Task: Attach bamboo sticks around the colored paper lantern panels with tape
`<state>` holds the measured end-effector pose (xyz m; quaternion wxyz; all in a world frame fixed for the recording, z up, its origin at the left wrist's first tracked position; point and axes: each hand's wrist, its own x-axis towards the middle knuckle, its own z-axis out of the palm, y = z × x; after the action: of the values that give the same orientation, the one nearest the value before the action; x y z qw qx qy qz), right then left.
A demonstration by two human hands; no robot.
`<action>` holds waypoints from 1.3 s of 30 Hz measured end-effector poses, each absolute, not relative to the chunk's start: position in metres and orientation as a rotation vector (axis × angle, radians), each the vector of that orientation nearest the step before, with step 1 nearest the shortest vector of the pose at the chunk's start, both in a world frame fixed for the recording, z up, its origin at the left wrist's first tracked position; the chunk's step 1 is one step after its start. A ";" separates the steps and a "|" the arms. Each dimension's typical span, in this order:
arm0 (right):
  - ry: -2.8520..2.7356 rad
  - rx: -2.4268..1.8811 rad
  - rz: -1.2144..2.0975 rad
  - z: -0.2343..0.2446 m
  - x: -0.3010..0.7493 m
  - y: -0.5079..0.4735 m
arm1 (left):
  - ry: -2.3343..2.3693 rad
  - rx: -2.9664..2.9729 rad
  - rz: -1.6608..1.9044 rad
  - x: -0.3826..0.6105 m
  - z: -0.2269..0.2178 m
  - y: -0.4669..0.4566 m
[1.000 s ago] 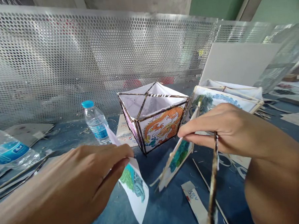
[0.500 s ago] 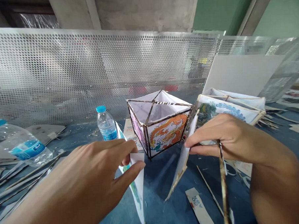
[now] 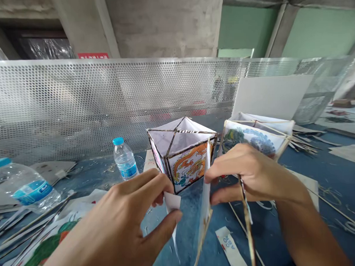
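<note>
My left hand (image 3: pixel 131 225) pinches a white paper sheet (image 3: pixel 171 204) by its upper edge; the sheet hangs edge-on below my fingers. My right hand (image 3: pixel 250 175) is closed on a printed paper panel (image 3: pixel 205 210), also seen edge-on, and a thin bamboo stick (image 3: pixel 246 220) runs down from between its fingers. Just behind both hands stands a bamboo-framed paper lantern box (image 3: pixel 184 156) with an orange dragon on its front face.
A second lantern frame (image 3: pixel 255 135) with blue-green art leans at right. A small water bottle (image 3: pixel 125 159) stands left of the box, a larger one (image 3: pixel 23 186) lies far left. Printed sheets, bamboo strips and paper scraps litter the blue table (image 3: pixel 329 181). A perforated metal screen (image 3: pixel 76 102) runs behind.
The view has tilted upward. Both hands have drawn closer together in front of the dragon box, and the sheet and panel have turned from face-on to edge-on.
</note>
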<state>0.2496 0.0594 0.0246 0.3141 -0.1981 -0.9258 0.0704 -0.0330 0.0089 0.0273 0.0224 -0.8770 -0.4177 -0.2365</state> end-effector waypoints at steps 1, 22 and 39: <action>-2.452 -0.526 0.175 0.025 0.250 0.058 | -1.280 -2.714 -0.722 -0.032 0.027 0.009; -2.486 -0.681 0.216 0.028 0.269 0.048 | -1.400 -2.957 -0.283 -0.054 0.039 0.150; -2.491 -0.742 0.178 0.029 0.277 0.040 | -1.284 -2.874 -0.484 -0.042 0.029 0.142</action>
<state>0.2769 0.0401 0.0287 0.2651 -0.2747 -0.9219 0.0658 -0.0416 0.1422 0.0290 -0.0214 -0.9022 -0.4031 -0.1519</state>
